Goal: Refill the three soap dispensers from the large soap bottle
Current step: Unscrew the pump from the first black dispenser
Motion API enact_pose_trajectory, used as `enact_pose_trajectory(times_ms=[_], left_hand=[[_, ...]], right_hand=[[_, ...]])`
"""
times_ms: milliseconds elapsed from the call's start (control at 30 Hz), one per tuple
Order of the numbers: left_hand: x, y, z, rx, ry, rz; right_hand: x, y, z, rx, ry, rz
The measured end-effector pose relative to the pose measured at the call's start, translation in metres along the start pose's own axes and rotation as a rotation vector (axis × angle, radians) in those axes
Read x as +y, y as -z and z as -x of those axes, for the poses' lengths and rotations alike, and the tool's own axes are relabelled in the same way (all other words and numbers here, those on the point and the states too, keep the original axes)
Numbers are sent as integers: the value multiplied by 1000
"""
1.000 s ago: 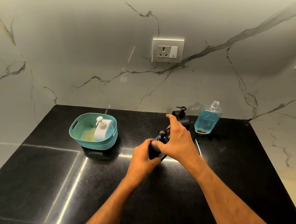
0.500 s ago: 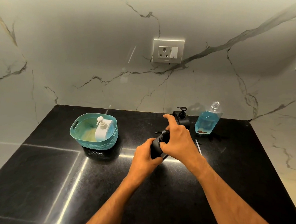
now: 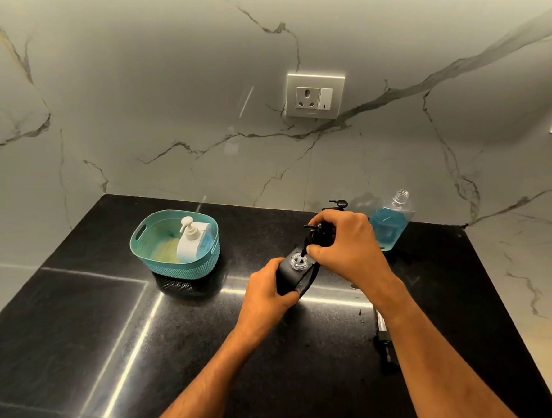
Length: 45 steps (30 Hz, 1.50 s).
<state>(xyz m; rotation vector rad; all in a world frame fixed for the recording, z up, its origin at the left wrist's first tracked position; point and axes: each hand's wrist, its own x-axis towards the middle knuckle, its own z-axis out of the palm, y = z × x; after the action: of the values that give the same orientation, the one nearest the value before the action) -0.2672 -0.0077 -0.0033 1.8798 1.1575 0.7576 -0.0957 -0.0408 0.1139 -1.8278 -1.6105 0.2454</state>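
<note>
**Pump head lifting off the black dispenser**

The right hand (image 3: 345,246) has its fingers curled round the black pump head (image 3: 322,235), holding it just above the open clear neck (image 3: 296,260) of the near black dispenser (image 3: 296,277); a dark dip tube seems to trail from the pump into that neck. At eight o'clock of it, the left hand (image 3: 266,288) wraps the dispenser's body and holds it tilted on the counter.

Going outward: at twelve o'clock, mostly hidden behind the right hand, the second black dispenser (image 3: 338,204) has its pump on. At two o'clock the large soap bottle (image 3: 388,227) stands uncapped, blue liquid filling roughly its lower half. At ten o'clock, well apart, the white dispenser (image 3: 191,241) sits pump on inside a teal basket (image 3: 161,264).

By my reckoning this is early going: one dispenser is being opened, and I can't tell whether any has been filled. Pouring and recapping appear to lie ahead.

The counter (image 3: 114,331) is glossy black stone with bright light streaks, backed by a veined marble wall carrying a socket plate (image 3: 315,96). A small dark object near the right forearm I can't identify.
</note>
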Motion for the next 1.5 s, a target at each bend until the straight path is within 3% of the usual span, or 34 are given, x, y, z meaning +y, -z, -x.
enact_pose_trajectory(times_ms=[533, 867, 1167, 1500], left_hand=[[-11, -1, -4, 72, 42, 15], [-15, -5, 1, 122, 73, 32], [-19, -14, 8, 137, 85, 23], [-24, -20, 11, 126, 109, 44]], right_hand=[[-8, 32, 12, 83, -48, -17], [40, 7, 35, 219, -138, 20], [98, -79, 85, 99, -409, 134], [120, -117, 120, -80, -453, 227]])
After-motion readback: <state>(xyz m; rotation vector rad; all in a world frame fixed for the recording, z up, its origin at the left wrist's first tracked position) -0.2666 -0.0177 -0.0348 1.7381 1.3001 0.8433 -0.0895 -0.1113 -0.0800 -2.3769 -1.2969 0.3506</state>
